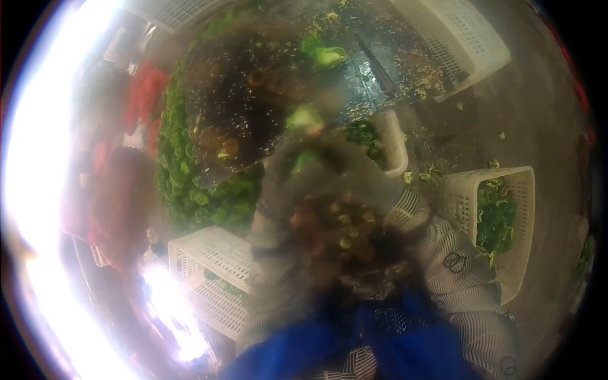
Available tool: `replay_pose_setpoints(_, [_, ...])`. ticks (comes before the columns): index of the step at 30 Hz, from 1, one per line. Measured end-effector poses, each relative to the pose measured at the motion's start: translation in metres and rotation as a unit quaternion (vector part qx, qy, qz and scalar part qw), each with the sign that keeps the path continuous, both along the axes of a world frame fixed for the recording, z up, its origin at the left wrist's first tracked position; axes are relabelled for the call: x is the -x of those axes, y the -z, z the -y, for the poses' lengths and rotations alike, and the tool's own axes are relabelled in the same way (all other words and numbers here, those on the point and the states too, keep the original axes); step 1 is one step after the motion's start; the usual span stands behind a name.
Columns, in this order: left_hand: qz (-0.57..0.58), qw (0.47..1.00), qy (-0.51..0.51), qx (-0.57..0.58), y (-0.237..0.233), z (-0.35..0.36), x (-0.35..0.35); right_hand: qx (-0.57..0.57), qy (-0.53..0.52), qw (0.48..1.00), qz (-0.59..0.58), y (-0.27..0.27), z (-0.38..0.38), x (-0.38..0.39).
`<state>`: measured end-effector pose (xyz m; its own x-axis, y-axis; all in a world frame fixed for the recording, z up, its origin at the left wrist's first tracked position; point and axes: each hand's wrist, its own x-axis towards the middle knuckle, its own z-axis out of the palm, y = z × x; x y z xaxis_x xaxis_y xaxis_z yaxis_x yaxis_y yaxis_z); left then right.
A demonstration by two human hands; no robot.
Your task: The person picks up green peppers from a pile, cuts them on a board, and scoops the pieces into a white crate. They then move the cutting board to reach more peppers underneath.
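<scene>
The view is hazy and smeared. A leafy green vegetable [304,116] with a pale end is held in front of me, and part of its green leaves shows between my hands. My left hand [279,172] is closed at its left side. From the right, my right hand [347,156] reaches over to it, with its fingers closed around it near the pale end. The exact finger positions are blurred. Past the hands, another trimmed green head [330,56] lies on a wet, dark work surface [278,60] strewn with small pale scraps.
Green heads [178,168] are piled along the left. A knife-like long tool [377,68] lies on the surface. White crates stand at front left [212,250], right [465,202] and upper right [472,38]. A pale bin [397,149] holds dark leaves. A blurred person [120,199] is at left.
</scene>
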<state>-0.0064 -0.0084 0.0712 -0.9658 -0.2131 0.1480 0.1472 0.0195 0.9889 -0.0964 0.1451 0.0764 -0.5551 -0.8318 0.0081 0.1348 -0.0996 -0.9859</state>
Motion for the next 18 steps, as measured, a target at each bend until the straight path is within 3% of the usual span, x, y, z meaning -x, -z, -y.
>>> replay_pose_setpoints(4, [0.025, 0.999, -0.012, -0.026, -0.009, -0.009, -0.003, -0.004, -0.013, 1.000, 0.022, -0.002, -0.002, -0.001])
replay_pose_setpoints(7, [0.050, 0.992, -0.038, -0.112, -0.013, -0.012, -0.004, -0.011, -0.017, 0.998, 0.052, -0.012, -0.004, 0.003])
replay_pose_setpoints(9, [-0.019, 0.981, -0.012, 0.194, -0.012, -0.004, -0.003, -0.008, -0.033, 0.995, 0.092, -0.013, -0.007, 0.004])
replay_pose_setpoints(10, [-0.019, 0.981, -0.012, 0.193, -0.012, -0.006, -0.001, -0.004, -0.029, 0.997, 0.078, -0.011, -0.008, 0.004])
replay_pose_setpoints(12, [0.096, 0.993, -0.045, -0.047, -0.013, -0.010, 0.003, 0.001, -0.026, 0.998, 0.063, -0.002, -0.006, 0.001])
replay_pose_setpoints(14, [0.119, 0.988, -0.052, -0.087, -0.013, -0.011, 0.006, 0.123, 0.023, 0.991, 0.038, 0.009, -0.002, -0.003])
replay_pose_setpoints(16, [0.141, 0.980, -0.059, -0.129, -0.010, -0.009, 0.009, 0.066, 0.036, 0.997, 0.022, 0.007, 0.002, -0.002])
replay_pose_setpoints(18, [0.041, 0.993, -0.087, 0.075, 0.002, -0.002, 0.014, 0.008, 0.049, 0.999, 0.007, 0.006, 0.004, 0.000])
